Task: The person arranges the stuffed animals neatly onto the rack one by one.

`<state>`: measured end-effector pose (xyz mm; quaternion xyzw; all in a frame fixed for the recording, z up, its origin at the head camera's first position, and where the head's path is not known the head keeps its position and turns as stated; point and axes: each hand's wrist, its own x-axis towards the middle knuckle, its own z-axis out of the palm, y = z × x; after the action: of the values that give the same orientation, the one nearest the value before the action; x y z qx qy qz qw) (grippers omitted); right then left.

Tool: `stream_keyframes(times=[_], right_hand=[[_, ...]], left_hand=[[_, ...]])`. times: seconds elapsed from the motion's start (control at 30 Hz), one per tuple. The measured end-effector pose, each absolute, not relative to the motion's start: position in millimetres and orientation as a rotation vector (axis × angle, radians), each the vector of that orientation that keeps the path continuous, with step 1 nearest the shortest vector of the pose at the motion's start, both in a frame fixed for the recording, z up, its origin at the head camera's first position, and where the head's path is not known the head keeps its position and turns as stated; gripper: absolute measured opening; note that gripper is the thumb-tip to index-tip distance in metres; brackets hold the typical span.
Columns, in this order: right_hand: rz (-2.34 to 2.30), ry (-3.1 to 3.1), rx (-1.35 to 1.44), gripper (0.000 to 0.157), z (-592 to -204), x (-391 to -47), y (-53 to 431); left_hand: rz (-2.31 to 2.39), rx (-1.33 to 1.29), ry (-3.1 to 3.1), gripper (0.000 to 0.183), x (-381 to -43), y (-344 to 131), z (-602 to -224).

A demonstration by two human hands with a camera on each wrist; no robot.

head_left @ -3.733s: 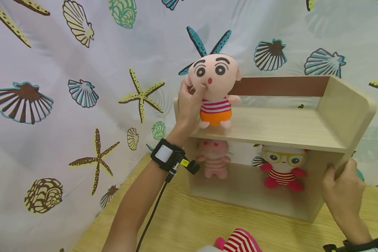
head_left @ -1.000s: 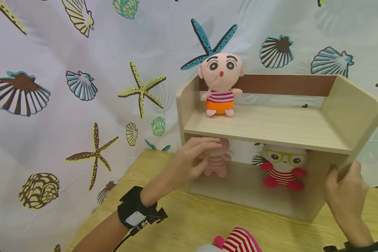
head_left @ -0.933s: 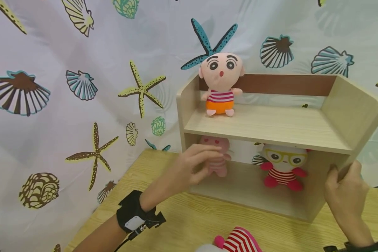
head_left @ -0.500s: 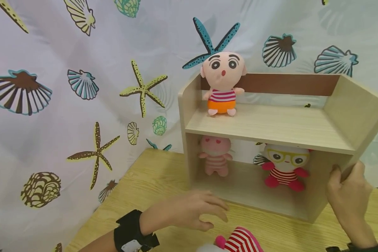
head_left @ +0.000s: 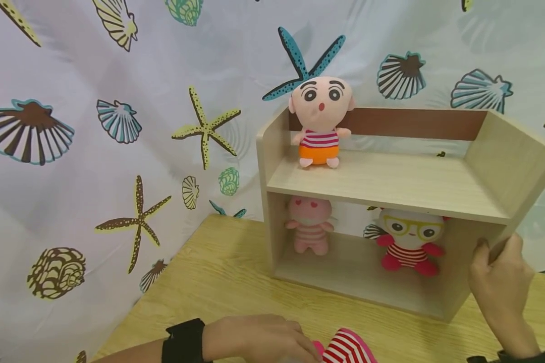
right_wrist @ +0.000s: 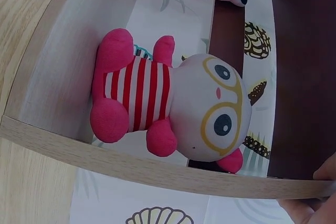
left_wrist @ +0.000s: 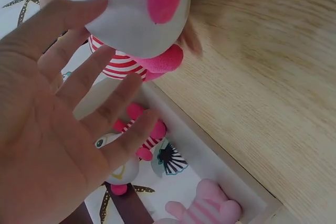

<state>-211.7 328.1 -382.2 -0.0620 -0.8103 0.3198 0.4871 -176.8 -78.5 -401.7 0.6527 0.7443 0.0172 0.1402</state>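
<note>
My left hand [head_left: 265,338] is low over the table beside a plush toy with a red-and-white striped body [head_left: 347,348], partly cut off by the frame. In the left wrist view the fingers of this hand [left_wrist: 52,129] are spread, the thumb tip right at the toy's white head [left_wrist: 126,19], which has a pink patch. My right hand [head_left: 501,282] grips the right side panel of a small two-tier wooden shelf [head_left: 390,176]. Just inside that panel sits a panda-like plush with yellow glasses [head_left: 409,247], seen closer in the right wrist view.
A plush boy doll in orange shorts [head_left: 320,121] sits on the upper tier at the left. Below it, a pink striped plush [head_left: 310,227] sits in the lower compartment. Behind the wooden table [head_left: 222,267] hangs a seashell-print curtain [head_left: 163,75].
My left hand has let go of the boy doll on the upper tier, passed the pink plush, and come down to the plush at the front. The right hand still grips the shelf.
</note>
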Motion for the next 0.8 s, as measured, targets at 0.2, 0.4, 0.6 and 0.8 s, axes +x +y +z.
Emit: stream_keyframes(times=[0.2,0.4,0.6,0.8], right_hand=[[0.802,-1.975,-0.166,0.036,-383.6,-211.3,327.5],[0.790,-1.961,-0.146,0.035,-382.7,-212.0,327.5],[0.790,-1.955,-0.140,0.034,-383.2,-212.8,329.2],[0.787,-1.963,-0.155,0.035,-382.8,-212.5,328.1]], left_hand=[[0.012,1.668,2.154,0.054,-166.3,-86.6,-411.8],[0.063,1.747,2.219,0.065,-166.4,-94.1,-439.3],[0.164,1.708,2.243,0.064,-167.3,-92.1,-452.2],[0.206,1.781,2.252,0.058,-169.3,-92.2,-458.4]])
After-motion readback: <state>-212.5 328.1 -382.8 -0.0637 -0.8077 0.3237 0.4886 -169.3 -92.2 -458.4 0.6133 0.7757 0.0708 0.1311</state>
